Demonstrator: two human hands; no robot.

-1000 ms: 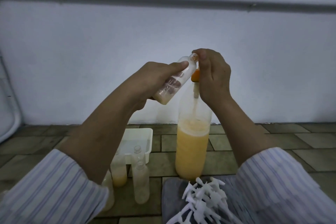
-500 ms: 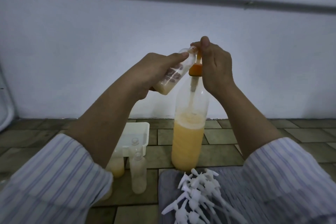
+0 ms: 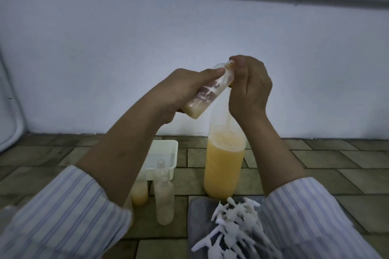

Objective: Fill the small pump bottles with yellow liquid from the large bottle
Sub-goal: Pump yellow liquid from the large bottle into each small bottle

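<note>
My left hand [image 3: 185, 88] grips a small clear bottle [image 3: 208, 94], tilted with its open neck up and to the right. A little yellow liquid lies in its lower end. My right hand [image 3: 250, 88] is closed over the orange pump [image 3: 231, 84] on top of the large bottle [image 3: 224, 166], right at the small bottle's mouth. The pump is almost hidden by my fingers. The large bottle stands upright on the floor, about half full of yellow liquid.
Three small bottles [image 3: 164, 202] stand on the tiled floor by a white tray [image 3: 168, 147]; one [image 3: 139, 194] holds yellow liquid. A pile of white pump heads [image 3: 235, 227] lies on a grey cloth [image 3: 200, 216] near me. A white wall is close behind.
My right hand rose on the pump half a second ago and has now come back down over it. The small bottle stays at the pump's outlet in my left hand.
</note>
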